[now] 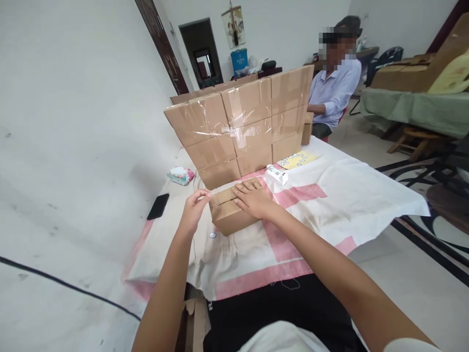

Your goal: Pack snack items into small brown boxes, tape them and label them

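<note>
A small cardboard box (pixel 229 215) lies on the white and pink cloth of the table (pixel 330 200) in front of me. My right hand (pixel 253 198) rests flat on the box's top flaps, fingers stretched out. My left hand (pixel 194 209) is at the box's left end, fingers curled in a pinch against the flap edge; whether anything is held in the pinch is unclear. Behind the box stands a stack of taped cardboard boxes (pixel 242 124), three rows high.
A black phone (pixel 158 206) and a tissue pack (pixel 181 175) lie at the left of the table. A white tape dispenser (pixel 277 174) and a yellow sheet (pixel 297 159) lie right of the stack. Another person (pixel 335 90) sits behind the table. A white wall runs along the left.
</note>
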{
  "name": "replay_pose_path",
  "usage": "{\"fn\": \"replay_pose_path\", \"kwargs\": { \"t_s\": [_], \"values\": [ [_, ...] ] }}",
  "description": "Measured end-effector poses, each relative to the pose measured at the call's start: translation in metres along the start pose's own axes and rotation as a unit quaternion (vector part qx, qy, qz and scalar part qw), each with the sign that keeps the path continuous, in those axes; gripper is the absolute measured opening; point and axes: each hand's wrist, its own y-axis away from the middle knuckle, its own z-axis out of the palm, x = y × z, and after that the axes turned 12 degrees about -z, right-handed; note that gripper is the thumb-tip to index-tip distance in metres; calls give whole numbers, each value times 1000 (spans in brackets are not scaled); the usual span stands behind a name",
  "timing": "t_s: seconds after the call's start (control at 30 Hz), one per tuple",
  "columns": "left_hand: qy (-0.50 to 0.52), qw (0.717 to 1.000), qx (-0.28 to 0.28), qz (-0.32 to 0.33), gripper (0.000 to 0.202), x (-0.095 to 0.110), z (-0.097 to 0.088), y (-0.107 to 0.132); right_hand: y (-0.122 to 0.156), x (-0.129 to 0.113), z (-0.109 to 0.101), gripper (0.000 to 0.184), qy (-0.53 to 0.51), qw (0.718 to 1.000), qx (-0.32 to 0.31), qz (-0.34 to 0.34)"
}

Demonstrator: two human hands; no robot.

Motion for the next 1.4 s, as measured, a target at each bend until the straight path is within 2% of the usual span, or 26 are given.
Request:
{"fn": "replay_pose_path", "kwargs": {
  "t_s": [0.07,0.2,0.37,0.47,0.6,0.83,0.9,1.0,1.1,1.17,1.3,1.4],
  "values": [
    [-44,999,-7,1,22,-6,6,-8,0,1,0,54,3,1000,8,-5],
    [-98,995,17,-8,20,-24,19,-15,0,-1,0,53,12,1000,23,-10],
    [-96,994,38,-32,22,-41,26,-16,1,-4,1,53,20,999,34,-8],
    [-75,994,37,-69,32,-44,29,-18,1,-4,0,53,17,999,29,0],
    [-42,992,-23,-118,49,-42,27,-16,4,-6,-1,52,7,999,36,2],
    [-23,971,-162,-174,84,-24,4,-2,10,-8,-4,51,-24,998,57,-11],
    [-21,970,-162,-182,79,-24,5,-2,8,-7,-3,51,-27,998,61,-16],
    [-13,978,-92,-188,59,-31,17,-9,5,-6,-3,50,-21,998,53,-13],
    [-4,981,-36,-193,55,-32,28,-16,5,-7,-6,49,-18,999,38,-1],
    [2,978,-51,-202,57,-28,29,-18,6,-7,-9,48,-20,999,33,4],
    [3,965,-145,-220,67,-22,17,-20,8,-3,-9,48,-21,999,34,6],
    [-6,961,-150,-233,64,-24,15,-19,9,0,-5,49,-26,999,46,0]
  ]
}}
